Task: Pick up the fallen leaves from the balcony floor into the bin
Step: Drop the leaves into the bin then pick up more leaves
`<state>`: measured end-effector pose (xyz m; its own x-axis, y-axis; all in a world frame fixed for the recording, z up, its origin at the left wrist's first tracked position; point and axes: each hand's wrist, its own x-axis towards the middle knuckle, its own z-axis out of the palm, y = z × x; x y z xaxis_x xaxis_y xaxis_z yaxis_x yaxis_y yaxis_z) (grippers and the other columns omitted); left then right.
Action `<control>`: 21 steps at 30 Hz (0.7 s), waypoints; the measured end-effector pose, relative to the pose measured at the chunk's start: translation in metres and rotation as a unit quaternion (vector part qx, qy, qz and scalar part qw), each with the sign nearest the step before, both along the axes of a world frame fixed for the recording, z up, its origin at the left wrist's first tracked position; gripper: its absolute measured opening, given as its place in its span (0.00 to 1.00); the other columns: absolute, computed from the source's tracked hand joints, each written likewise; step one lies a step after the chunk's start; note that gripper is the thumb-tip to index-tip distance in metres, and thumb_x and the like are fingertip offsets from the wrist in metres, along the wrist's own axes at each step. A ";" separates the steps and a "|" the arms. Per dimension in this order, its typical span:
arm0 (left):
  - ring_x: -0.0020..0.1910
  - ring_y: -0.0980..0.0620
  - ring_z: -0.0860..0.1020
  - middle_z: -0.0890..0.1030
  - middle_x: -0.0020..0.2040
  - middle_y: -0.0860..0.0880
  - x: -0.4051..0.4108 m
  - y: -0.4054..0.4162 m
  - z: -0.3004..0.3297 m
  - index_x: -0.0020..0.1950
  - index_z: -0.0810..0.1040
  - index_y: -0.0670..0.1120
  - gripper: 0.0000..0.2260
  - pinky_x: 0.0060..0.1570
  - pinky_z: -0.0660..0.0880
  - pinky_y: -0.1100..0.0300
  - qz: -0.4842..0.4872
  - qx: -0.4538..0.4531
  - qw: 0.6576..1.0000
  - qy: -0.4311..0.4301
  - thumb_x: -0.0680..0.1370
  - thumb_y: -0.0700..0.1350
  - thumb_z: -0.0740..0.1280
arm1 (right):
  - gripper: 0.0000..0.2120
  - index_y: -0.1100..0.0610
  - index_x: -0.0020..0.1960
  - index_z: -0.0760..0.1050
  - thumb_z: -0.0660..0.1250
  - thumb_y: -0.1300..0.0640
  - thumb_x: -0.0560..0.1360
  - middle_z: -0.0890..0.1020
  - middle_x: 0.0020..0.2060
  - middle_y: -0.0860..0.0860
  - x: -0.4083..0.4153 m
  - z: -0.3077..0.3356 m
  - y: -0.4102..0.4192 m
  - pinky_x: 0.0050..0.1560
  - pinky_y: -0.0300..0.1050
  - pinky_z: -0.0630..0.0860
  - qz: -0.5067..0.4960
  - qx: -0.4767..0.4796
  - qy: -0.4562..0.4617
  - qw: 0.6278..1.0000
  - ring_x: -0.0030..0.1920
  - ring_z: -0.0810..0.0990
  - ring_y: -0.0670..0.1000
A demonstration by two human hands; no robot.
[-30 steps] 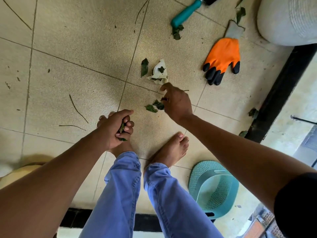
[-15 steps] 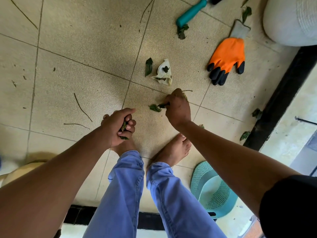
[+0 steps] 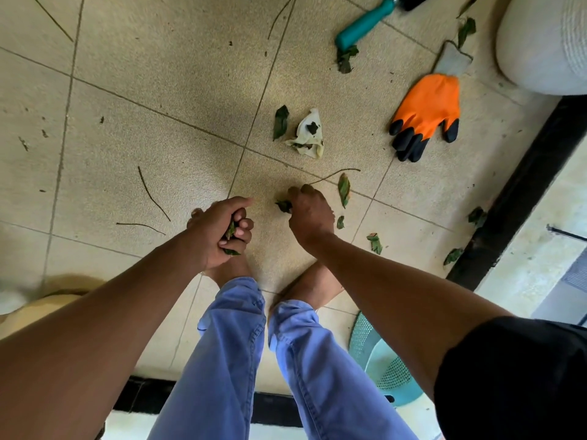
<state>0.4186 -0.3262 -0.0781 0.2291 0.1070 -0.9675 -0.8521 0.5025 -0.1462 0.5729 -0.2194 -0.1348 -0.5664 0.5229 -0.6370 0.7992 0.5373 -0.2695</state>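
Note:
My left hand (image 3: 222, 230) is a fist around a bunch of green leaves (image 3: 231, 231), held above my left foot. My right hand (image 3: 309, 211) is curled low over the tiled floor and pinches a dark green leaf (image 3: 283, 205) at its fingertips. Loose leaves lie right of that hand: a long one (image 3: 344, 188), a small one (image 3: 340, 222) and another (image 3: 374, 242). Farther off a leaf (image 3: 280, 121) lies beside a crumpled white scrap (image 3: 308, 134). The teal mesh bin (image 3: 381, 373) lies behind my right leg, partly hidden by my arm.
An orange and black glove (image 3: 425, 115) and a teal-handled tool (image 3: 365, 20) lie on the floor ahead. A white pot (image 3: 546, 42) stands at the top right. A black ledge (image 3: 521, 188) edges the floor on the right, with leaves (image 3: 476, 215) against it. Thin twigs (image 3: 152, 193) are scattered left.
My right hand has pulled back toward my feet, gathering the leaves it was touching into its fingers. The view has shifted, uncovering more leaves right of that hand. My left hand keeps its bunch.

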 end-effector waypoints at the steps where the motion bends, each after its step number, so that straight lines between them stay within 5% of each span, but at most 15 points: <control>1: 0.22 0.59 0.64 0.66 0.29 0.52 -0.002 0.000 0.001 0.28 0.66 0.49 0.22 0.14 0.53 0.70 0.002 -0.001 1.000 -0.001 0.81 0.50 0.66 | 0.11 0.60 0.57 0.77 0.65 0.67 0.76 0.78 0.52 0.59 -0.002 -0.001 0.002 0.40 0.46 0.67 0.003 -0.003 -0.006 1.000 0.52 0.78 0.61; 6: 0.22 0.59 0.64 0.66 0.29 0.51 -0.009 0.002 0.003 0.29 0.66 0.49 0.21 0.14 0.53 0.70 0.021 -0.004 1.000 0.000 0.81 0.50 0.66 | 0.09 0.61 0.49 0.81 0.70 0.70 0.72 0.75 0.55 0.56 -0.027 0.004 0.018 0.38 0.46 0.73 0.015 0.010 0.066 0.998 0.50 0.78 0.59; 11: 0.23 0.58 0.64 0.66 0.29 0.52 -0.019 0.008 0.000 0.29 0.66 0.49 0.21 0.15 0.52 0.69 0.033 0.006 0.999 0.007 0.81 0.50 0.66 | 0.08 0.62 0.46 0.81 0.71 0.72 0.71 0.75 0.63 0.59 -0.085 0.010 0.049 0.41 0.46 0.79 0.045 0.067 0.165 0.983 0.58 0.78 0.59; 17: 0.23 0.58 0.64 0.66 0.29 0.52 -0.028 0.011 -0.001 0.30 0.65 0.49 0.21 0.15 0.53 0.69 0.025 0.011 1.000 0.012 0.81 0.50 0.66 | 0.12 0.62 0.58 0.80 0.68 0.69 0.75 0.73 0.61 0.61 -0.118 0.011 0.066 0.51 0.50 0.78 0.091 0.119 0.009 0.989 0.59 0.75 0.60; 21: 0.23 0.59 0.64 0.65 0.29 0.52 -0.029 0.006 -0.002 0.31 0.65 0.49 0.20 0.15 0.52 0.69 0.019 0.007 1.000 0.016 0.80 0.50 0.67 | 0.14 0.61 0.58 0.79 0.67 0.71 0.75 0.77 0.56 0.59 -0.129 0.008 0.062 0.49 0.50 0.77 0.154 0.123 -0.004 0.980 0.57 0.76 0.59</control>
<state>0.3891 -0.3202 -0.0802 0.1940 0.1279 -0.9726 -0.8750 0.4709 -0.1126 0.4442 -0.1570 -0.1266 -0.7167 0.4666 -0.5184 0.5909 0.8010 -0.0960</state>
